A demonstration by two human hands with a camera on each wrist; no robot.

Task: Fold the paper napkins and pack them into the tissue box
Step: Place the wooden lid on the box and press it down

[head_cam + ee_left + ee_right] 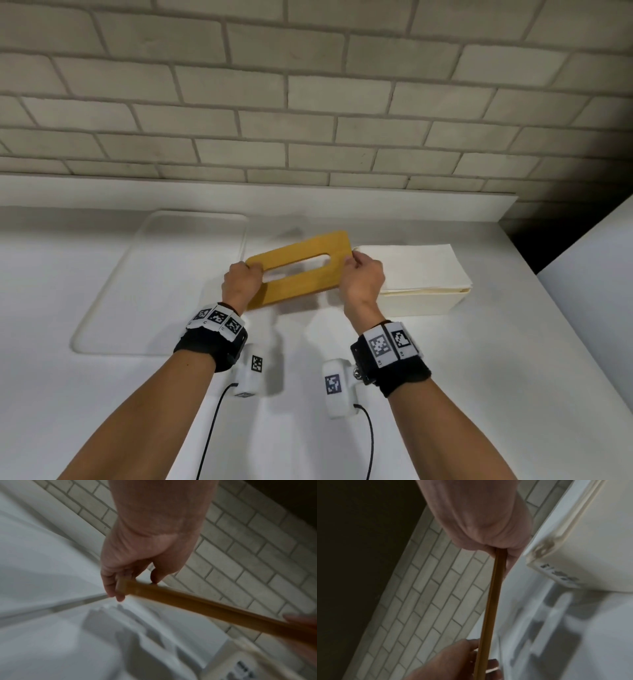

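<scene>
A flat wooden tissue-box lid (301, 270) with an oval slot is held tilted above the white counter. My left hand (241, 282) pinches its left end, and my right hand (363, 279) pinches its right end. The left wrist view shows the lid (205, 608) edge-on between thumb and fingers of my left hand (123, 582). The right wrist view shows the thin lid edge (491, 601) running down from my right hand (500, 549). To the right stands the cream tissue box (424, 301), filled with a stack of white napkins (418, 267).
A shallow rectangular recess (161, 281) lies in the counter (102, 394) to the left. A brick wall (308, 102) runs along the back. A white panel (599, 308) rises at the right, with a dark gap behind it.
</scene>
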